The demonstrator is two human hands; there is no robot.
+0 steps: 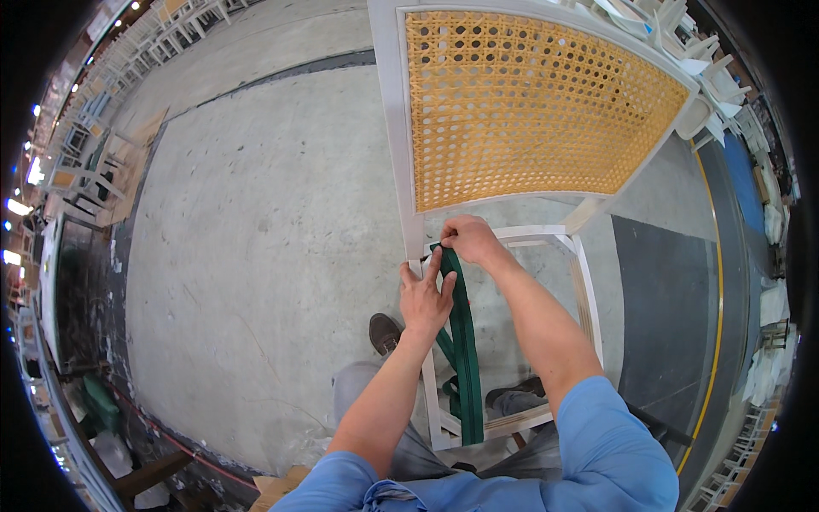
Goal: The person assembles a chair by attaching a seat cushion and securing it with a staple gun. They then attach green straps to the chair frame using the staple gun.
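Observation:
A green webbing strap runs over the open seat of a white chair frame, from the corner by the backrest to the front rail. My left hand lies at the side rail with its fingers apart. Its fingertips press on the strap's far end. Bent over that same end, my right hand pinches the strap at the corner; its fingertips are partly hidden. A loose length of strap hangs in a loop below the seat frame. Beyond my hands rises the backrest with its woven cane panel.
My shoes are on the grey concrete floor, one seen through the seat opening. A dark mat lies at right beside a yellow line. Rows of chairs stand far left, and white chair parts are piled far right.

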